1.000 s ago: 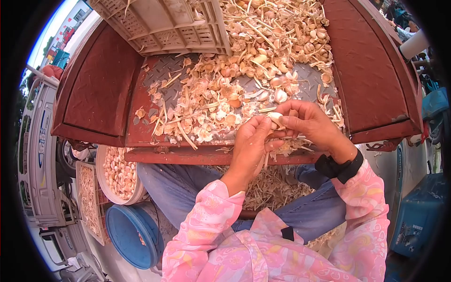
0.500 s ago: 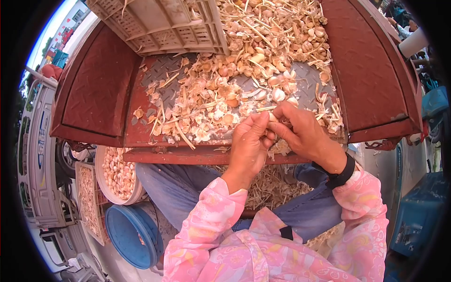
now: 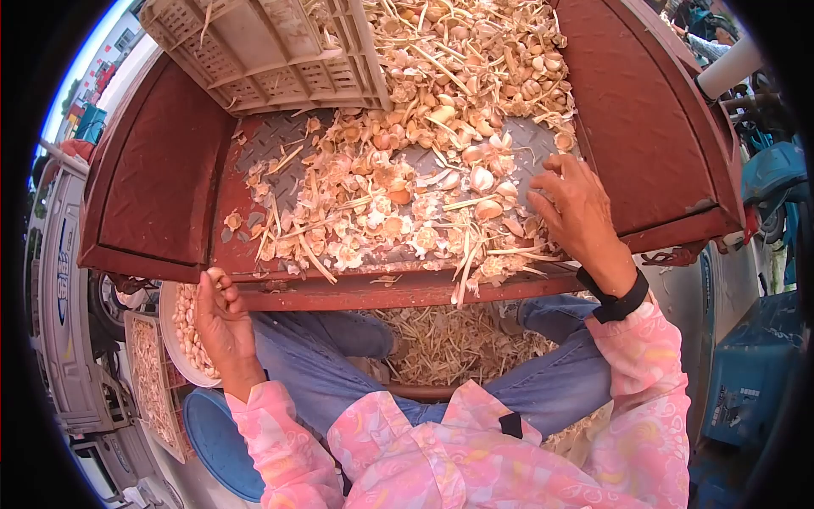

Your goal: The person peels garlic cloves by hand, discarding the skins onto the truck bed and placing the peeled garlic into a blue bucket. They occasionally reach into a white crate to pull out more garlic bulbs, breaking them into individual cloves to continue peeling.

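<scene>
Two hands work far apart. At 9 o'clock the left hand [image 3: 222,316] hangs over a white bowl [image 3: 170,335] of peeled cloves [image 3: 188,338], its grip loosely curled; I cannot tell if it holds anything. At 3 o'clock the right hand [image 3: 574,210] lies flat on the garlic pile [image 3: 398,195], fingers spread apart, touching loose skins and bulbs. That pile covers the red metal surface [image 3: 161,187]. A crate [image 3: 271,51] sits at 11 o'clock. A blue lid [image 3: 216,437] lies at 7 o'clock.
</scene>
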`<control>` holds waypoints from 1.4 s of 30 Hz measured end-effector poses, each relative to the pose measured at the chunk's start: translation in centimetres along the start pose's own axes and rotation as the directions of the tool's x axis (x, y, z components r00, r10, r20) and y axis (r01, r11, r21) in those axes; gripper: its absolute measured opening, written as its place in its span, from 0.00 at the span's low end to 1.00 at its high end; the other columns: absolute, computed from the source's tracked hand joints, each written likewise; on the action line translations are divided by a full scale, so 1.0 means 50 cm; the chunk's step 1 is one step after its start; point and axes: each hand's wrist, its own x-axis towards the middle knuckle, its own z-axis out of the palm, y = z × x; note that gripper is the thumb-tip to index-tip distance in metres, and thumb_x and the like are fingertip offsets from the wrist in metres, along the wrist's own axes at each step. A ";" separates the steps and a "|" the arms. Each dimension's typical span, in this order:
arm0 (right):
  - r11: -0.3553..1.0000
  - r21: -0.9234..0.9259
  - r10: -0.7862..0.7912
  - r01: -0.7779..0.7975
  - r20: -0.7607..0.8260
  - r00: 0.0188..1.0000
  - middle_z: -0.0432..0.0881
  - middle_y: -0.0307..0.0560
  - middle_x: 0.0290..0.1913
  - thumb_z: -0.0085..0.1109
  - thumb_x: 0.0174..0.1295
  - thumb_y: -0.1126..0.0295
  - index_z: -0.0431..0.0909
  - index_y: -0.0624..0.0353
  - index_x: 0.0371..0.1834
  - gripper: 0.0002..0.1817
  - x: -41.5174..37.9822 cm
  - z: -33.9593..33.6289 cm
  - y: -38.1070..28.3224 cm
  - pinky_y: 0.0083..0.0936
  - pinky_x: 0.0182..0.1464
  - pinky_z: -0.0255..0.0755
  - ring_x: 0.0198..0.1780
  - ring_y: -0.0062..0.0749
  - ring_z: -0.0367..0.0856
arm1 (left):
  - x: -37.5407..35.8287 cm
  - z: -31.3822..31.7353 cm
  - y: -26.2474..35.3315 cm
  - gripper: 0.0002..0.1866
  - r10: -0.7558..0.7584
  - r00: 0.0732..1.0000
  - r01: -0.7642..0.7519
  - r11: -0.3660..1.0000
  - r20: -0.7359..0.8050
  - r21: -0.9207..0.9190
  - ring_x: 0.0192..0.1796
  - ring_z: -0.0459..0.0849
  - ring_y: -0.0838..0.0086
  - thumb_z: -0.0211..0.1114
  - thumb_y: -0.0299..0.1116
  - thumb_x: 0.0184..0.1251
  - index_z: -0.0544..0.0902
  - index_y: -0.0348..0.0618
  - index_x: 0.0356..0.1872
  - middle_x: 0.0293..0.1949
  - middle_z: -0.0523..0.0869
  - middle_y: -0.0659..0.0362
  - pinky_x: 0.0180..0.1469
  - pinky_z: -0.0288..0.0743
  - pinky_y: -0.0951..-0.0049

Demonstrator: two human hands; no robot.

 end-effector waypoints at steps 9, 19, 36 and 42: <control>0.997 0.064 0.014 -0.037 0.321 0.947 0.75 0.50 0.32 0.55 0.55 0.73 0.75 0.60 0.38 0.09 0.043 0.058 0.022 0.38 0.37 0.69 0.35 0.52 0.75 | 0.040 -0.228 0.069 0.17 0.357 0.926 -0.038 0.412 -0.123 0.910 0.52 0.76 0.70 0.55 0.28 0.65 0.73 0.30 0.53 0.50 0.78 0.52 0.55 0.67 0.74; 0.193 0.744 0.237 -0.639 0.597 0.766 0.81 0.39 0.34 0.54 0.64 0.68 0.74 0.61 0.45 0.11 0.052 0.023 -0.032 0.13 0.31 0.71 0.30 0.16 0.79 | -0.103 0.303 -0.181 0.14 -0.068 0.767 -0.501 0.558 0.638 0.661 0.36 0.81 0.73 0.59 0.26 0.62 0.76 0.34 0.49 0.39 0.81 0.52 0.38 0.73 0.75; -0.594 0.779 -0.378 -0.200 -0.051 0.924 0.82 0.58 0.35 0.61 0.52 0.83 0.81 0.68 0.26 0.01 0.008 -0.231 -0.226 0.21 0.31 0.76 0.31 0.38 0.82 | -0.095 0.348 -0.248 0.12 -0.274 0.628 -0.742 0.069 0.728 0.666 0.36 0.78 0.50 0.60 0.24 0.50 0.73 0.37 0.37 0.34 0.75 0.47 0.37 0.72 0.54; -0.590 0.802 -0.405 -0.099 -0.187 0.895 0.82 0.57 0.35 0.60 0.52 0.82 0.80 0.67 0.25 0.01 0.020 -0.223 -0.228 0.23 0.34 0.78 0.32 0.38 0.82 | -0.096 0.309 -0.232 0.14 -0.272 0.711 -0.540 0.380 0.648 0.751 0.31 0.80 0.66 0.64 0.26 0.53 0.74 0.36 0.41 0.32 0.78 0.55 0.33 0.74 0.69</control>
